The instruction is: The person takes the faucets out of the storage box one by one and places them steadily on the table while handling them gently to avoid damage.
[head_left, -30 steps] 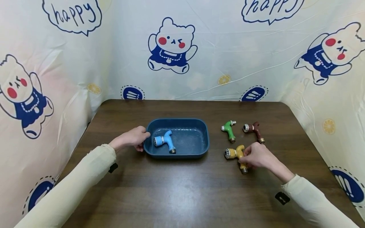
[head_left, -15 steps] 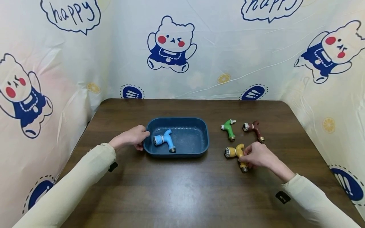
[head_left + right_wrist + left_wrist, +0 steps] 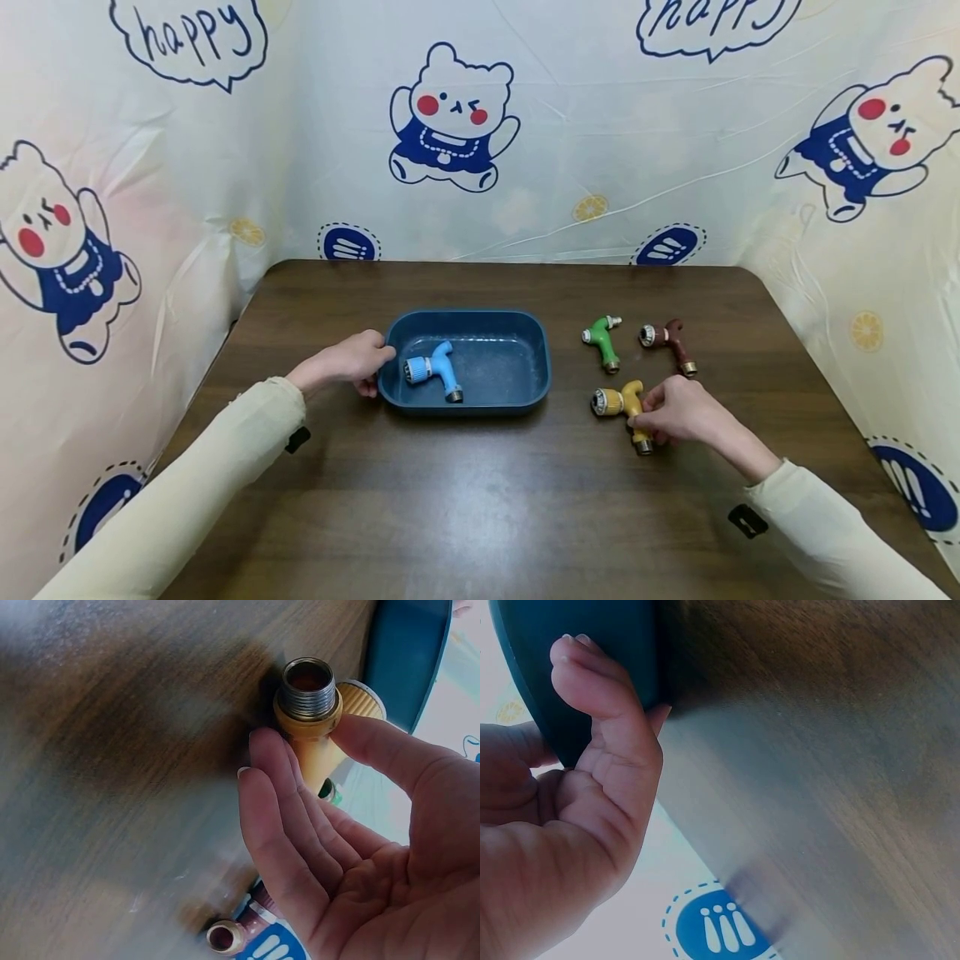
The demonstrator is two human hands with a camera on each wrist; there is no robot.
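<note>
Your right hand (image 3: 681, 408) pinches the yellow tap (image 3: 630, 402) near its threaded end (image 3: 309, 694), right of the tub (image 3: 502, 375) your left hand (image 3: 352, 360) grips, so lift evenly, clear of the green tap (image 3: 602, 338) and brown tap (image 3: 677, 344).

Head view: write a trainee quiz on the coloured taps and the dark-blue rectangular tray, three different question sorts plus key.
1. True or false: the light-blue tap with a ribbed collar lies inside the dark-blue rectangular tray.
2. Fill in: the right hand holds the ____ tap.
3. How many taps are outside the tray?

Key: 1. True. 2. Yellow. 3. Three: the bent green tap, the branching dark-red tap and the ribbed-collared yellow tap.
</note>
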